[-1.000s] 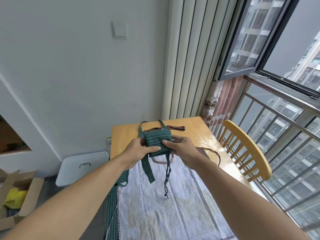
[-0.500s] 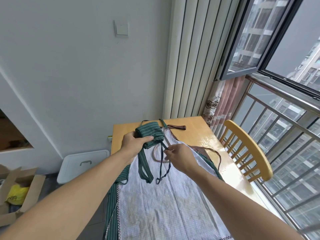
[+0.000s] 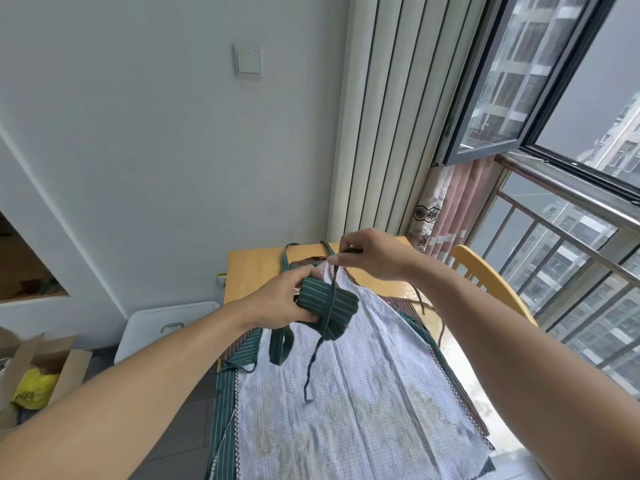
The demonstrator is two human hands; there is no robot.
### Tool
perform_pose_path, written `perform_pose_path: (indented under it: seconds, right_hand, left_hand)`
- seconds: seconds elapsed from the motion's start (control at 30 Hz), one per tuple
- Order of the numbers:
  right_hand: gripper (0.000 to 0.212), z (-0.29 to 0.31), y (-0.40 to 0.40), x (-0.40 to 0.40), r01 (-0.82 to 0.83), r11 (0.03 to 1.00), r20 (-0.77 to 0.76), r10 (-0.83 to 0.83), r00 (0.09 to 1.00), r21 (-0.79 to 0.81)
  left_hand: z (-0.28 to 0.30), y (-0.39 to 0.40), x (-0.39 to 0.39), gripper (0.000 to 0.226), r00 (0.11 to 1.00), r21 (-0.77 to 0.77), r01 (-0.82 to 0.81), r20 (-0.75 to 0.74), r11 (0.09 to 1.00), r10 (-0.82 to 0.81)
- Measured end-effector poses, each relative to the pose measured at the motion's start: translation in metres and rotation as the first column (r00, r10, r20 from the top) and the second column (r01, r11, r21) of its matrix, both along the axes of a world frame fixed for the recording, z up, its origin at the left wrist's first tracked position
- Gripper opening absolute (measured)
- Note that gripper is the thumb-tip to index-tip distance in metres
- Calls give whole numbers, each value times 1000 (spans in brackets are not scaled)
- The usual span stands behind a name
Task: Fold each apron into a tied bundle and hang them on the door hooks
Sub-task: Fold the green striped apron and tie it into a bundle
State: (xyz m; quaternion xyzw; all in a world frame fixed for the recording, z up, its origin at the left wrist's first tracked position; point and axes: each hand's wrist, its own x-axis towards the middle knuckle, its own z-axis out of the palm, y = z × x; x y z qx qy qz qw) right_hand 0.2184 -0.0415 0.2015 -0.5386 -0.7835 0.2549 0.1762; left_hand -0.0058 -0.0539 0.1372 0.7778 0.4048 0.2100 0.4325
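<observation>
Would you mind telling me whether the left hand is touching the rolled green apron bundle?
Touching. The head view shows the left hand gripping the green bundle, its fingers wrapped round the bundle's left end.

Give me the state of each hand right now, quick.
Left hand: closed, gripping the folded green striped apron bundle.
Right hand: closed, pinching the bundle's thin tie string and pulling it up across the bundle.

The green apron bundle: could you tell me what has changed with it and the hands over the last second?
The right hand let go of the green striped bundle, pinched its thin strap and pulled it up and away, so it now runs taut across the bundle. The left hand kept gripping the bundle. The checked apron stayed flat on the table.
</observation>
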Motion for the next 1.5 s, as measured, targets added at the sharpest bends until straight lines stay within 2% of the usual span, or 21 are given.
perform_pose_path:
  seconds: [0.07,0.17,0.23,0.3,0.33,0.4,0.43,0.47,0.53,0.63,0.7,0.8,0.87,0.9,0.97,1.07,1.13,1.2,1.37,1.43,1.5]
  right_hand:
    - [36,-8,6,3,-5,996,-195,-12,981,-86]
    - [33,-33,9,-1,-30,960,-469,-109,877,-279]
    - [28,-54,13,0,-25,910,-547,-226,806,-414]
    - [17,-76,15,1,6,876,-548,-307,778,-482]
    - [12,-87,15,0,72,880,-513,-338,789,-470]
    - [24,-105,9,-1,344,882,-408,-457,790,-322]
    - [27,-109,3,-2,450,863,-418,-505,755,-231]
    - [30,-111,-5,-3,452,869,-489,-488,723,-200]
    - [52,-113,-19,-6,251,915,-625,-401,670,-317]
    - [78,-119,-34,-7,-64,866,-653,-323,685,-496]
    - [67,-125,-39,-4,-215,820,-685,-265,679,-531]
    - [32,-124,-45,0,-401,745,-808,-308,502,-533]
    - [26,-126,-45,0,-451,710,-830,-360,426,-540]
    - [28,-128,-45,0,-449,700,-816,-355,457,-556]
    - [38,-129,-44,-1,-435,676,-749,-269,606,-595]
    - [40,-127,-28,2,-415,633,-580,-67,812,-654]
    - [26,-121,-12,5,-358,612,-422,43,906,-705]
    - [16,-109,2,10,-234,616,-250,61,966,-752]
    - [45,-42,21,2,10,736,9,-5,1000,-677]
    - [47,-25,20,-10,40,841,118,28,993,-540]
    - [44,-21,14,-21,47,921,170,21,985,-386]
  left_hand:
    - [8,-2,1,54,997,-51,22,71,998,-18]
    - [15,-1,0,75,974,-125,36,224,992,-7]
    - [17,2,0,84,963,-140,32,268,990,7]
    - [15,4,2,71,953,-182,55,303,982,3]
    - [13,5,2,65,947,-222,58,322,973,17]
    - [9,9,1,58,930,-282,22,358,959,84]
    - [7,11,0,57,918,-296,-13,376,955,129]
    - [6,13,0,57,903,-307,-48,392,950,172]
    - [7,17,0,57,879,-322,-108,411,940,242]
    - [8,22,1,54,852,-340,-167,422,926,309]
    - [8,27,1,51,838,-361,-179,432,915,334]
    - [6,31,2,49,797,-404,-194,466,894,384]
    - [4,31,1,47,788,-424,-173,482,889,383]
    - [4,30,0,46,794,-442,-129,491,888,359]
    - [5,27,-5,46,824,-491,45,511,870,245]
    - [10,19,-9,48,879,-522,307,476,796,-27]
    - [13,16,-9,50,908,-505,371,374,779,-190]
    - [14,13,-8,49,933,-475,356,223,805,-281]
    - [2,6,-2,38,982,-423,129,-72,897,-175]
    - [-7,10,3,31,996,-393,-24,-92,919,-13]
    - [-16,16,6,22,982,-413,-183,-34,892,186]
